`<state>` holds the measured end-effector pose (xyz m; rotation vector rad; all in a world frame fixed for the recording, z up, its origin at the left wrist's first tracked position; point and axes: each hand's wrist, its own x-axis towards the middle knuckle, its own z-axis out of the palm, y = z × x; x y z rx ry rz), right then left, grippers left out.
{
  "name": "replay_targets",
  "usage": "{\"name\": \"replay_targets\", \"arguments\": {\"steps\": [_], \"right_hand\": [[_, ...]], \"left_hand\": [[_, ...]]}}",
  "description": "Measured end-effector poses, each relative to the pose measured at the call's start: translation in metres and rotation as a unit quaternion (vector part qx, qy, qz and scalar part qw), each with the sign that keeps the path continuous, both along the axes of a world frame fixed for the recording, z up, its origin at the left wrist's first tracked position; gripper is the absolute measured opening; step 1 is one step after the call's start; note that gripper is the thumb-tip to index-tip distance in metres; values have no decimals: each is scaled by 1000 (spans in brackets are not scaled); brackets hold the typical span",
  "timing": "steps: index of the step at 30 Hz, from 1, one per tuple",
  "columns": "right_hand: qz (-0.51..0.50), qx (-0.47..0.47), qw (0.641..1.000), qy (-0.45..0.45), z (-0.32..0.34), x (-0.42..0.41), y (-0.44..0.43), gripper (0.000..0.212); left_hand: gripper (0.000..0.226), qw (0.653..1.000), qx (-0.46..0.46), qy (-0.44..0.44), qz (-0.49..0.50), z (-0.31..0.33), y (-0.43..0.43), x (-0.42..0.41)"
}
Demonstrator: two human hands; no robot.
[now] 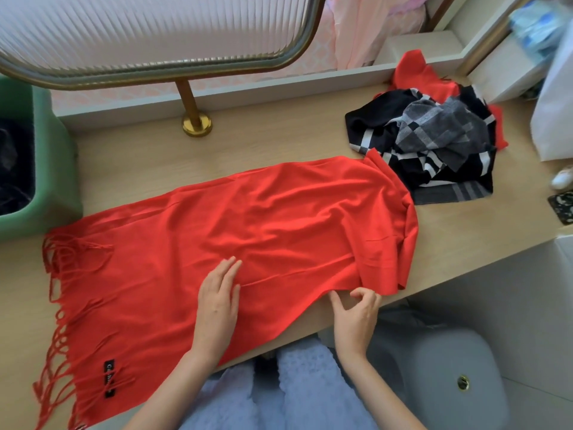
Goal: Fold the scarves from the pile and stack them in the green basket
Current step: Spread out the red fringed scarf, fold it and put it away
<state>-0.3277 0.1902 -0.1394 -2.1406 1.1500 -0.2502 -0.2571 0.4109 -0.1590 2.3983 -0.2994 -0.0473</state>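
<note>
A red scarf (263, 218) with fringe and a small black label lies spread along the wooden tabletop, its right end folded back on itself. My left hand (217, 302) rests flat on the scarf with straight fingers. My right hand (356, 315) is at the scarf's near edge, thumb and fingers curled at the hem; whether it pinches the cloth is unclear. The pile (434, 141) of black, white and grey checked scarves with red cloth beneath sits at the back right. The green basket (52, 169) stands at the far left with dark cloth inside.
A brass post (193, 113) of a ribbed glass screen stands on the table behind the scarf. A white bag (555, 113) stands at the right edge. A grey stool (440, 367) is below the table front.
</note>
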Motion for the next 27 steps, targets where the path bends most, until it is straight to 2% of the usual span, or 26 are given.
{"name": "replay_targets", "arguments": {"steps": [3, 5, 8, 14, 18, 27], "right_hand": [[-113, 185, 976, 27, 6, -8, 21, 31], [-146, 265, 953, -5, 10, -9, 30, 38], [-189, 370, 908, -57, 15, -2, 37, 25], [-254, 387, 883, -79, 22, 8, 22, 18], [-237, 431, 865, -96, 25, 1, 17, 11], [-196, 412, 885, -93, 22, -8, 18, 7]], "left_hand": [[55, 995, 98, 15, -14, -18, 6, 4], [58, 987, 154, 20, -38, -30, 9, 0], [57, 979, 199, 7, -48, -36, 10, -4], [57, 974, 222, 5, -45, -36, 7, -5], [57, 974, 221, 4, -42, -36, 7, -5], [58, 974, 222, 2, -39, -35, 7, -5]]}}
